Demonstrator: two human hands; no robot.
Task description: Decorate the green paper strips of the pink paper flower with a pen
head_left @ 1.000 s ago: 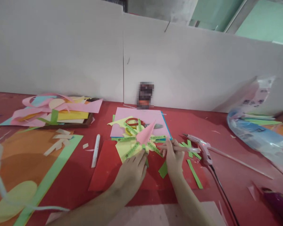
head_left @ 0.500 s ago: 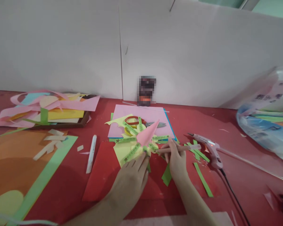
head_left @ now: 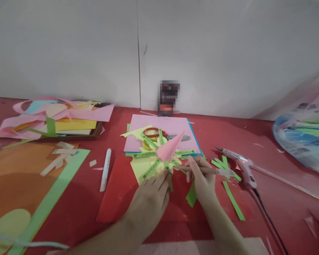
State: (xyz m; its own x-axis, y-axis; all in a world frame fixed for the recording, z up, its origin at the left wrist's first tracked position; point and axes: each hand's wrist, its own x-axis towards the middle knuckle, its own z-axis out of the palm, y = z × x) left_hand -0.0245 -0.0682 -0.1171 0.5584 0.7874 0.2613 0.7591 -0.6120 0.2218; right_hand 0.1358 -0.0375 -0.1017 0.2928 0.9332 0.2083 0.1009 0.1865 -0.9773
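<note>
My left hand (head_left: 150, 200) lies on a red sheet (head_left: 117, 191), fingers pressed at the base of a paper piece with a pink cone (head_left: 168, 148) and green star-marked strips (head_left: 150, 169) fanning over yellow paper. My right hand (head_left: 200, 177) is closed round a thin pink pen (head_left: 210, 170) held level, its tip at the base of the cone. Red-handled scissors (head_left: 159, 134) rest on a pink sheet (head_left: 159, 136) behind the piece.
A pink glue gun (head_left: 241, 166) with a black cord lies right of my hand, beside loose green strips (head_left: 230, 194). A white marker (head_left: 105, 169) lies to the left. Paper scraps fill a tray (head_left: 55, 122) at far left. A plastic bag (head_left: 303, 145) sits far right.
The view has tipped down and shifted slightly. Both hands stay at the cone piece, the right hand with its pen a little farther right.
</note>
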